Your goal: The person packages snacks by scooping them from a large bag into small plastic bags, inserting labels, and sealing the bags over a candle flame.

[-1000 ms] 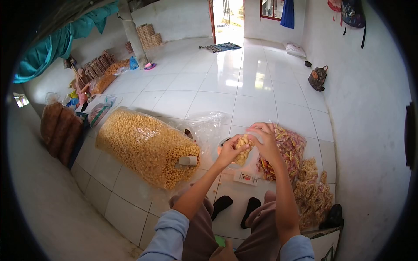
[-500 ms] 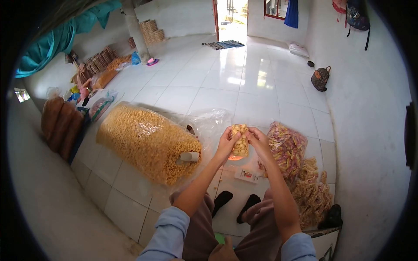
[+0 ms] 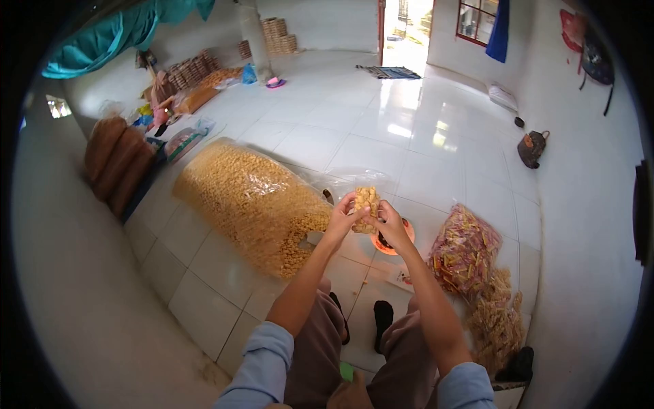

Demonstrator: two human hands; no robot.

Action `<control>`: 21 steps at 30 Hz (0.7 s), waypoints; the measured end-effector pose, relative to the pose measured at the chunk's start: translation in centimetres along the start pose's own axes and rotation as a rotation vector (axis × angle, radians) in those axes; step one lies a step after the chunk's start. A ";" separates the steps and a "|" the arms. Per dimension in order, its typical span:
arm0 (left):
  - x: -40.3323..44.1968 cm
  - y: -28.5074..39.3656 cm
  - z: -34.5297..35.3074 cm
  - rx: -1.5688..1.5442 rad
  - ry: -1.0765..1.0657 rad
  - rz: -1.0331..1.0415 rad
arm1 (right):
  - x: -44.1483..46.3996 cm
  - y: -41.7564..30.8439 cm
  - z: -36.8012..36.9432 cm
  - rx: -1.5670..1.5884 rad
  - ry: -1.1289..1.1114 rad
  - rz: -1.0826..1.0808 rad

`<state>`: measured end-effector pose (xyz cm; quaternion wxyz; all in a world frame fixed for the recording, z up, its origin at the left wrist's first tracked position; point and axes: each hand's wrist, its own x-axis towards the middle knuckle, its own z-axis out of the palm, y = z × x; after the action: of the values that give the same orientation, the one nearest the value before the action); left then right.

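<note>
Both hands hold up a small clear bag of puffed yellow snacks (image 3: pixel 366 198), roughly upright, above the floor. My left hand (image 3: pixel 345 219) grips its left side, the fingers closed around it. On the other side, my right hand (image 3: pixel 391 228) pinches the bag with thumb and fingers. Just below and right of the bag, an orange-rimmed plate (image 3: pixel 394 252) with dark contents is partly covered by my right hand and wrist. Left of my hands lies a large clear sack of the same snacks (image 3: pixel 238 194), its mouth toward me. A white scoop (image 3: pixel 315 238) shows there, partly behind my left wrist.
A bag of pink and yellow packets (image 3: pixel 465 249) lies at right, beside a heap of pale snack strips (image 3: pixel 497 320). A white card or box (image 3: pixel 400 277) is near my right forearm. Brown sacks (image 3: pixel 117 163) lean at the left wall; a backpack (image 3: pixel 533 148) sits by the right wall.
The view has swung left, so the room appears shifted right. The small bag, still in both hands, now sits left of the orange plate, which shows more. The large sack's scoop is more covered.
</note>
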<state>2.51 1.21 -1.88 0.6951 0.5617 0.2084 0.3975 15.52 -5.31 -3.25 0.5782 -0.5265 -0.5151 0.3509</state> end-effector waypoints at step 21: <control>-3.5 -23.1 -17.9 -0.194 0.804 -0.316 | 5.1 25.8 14.1 0.059 -0.361 0.471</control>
<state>-5.38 8.25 -29.32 0.6605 0.2560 0.5073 0.4908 6.60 8.12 -28.29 0.3950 -0.5437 -0.4628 0.5781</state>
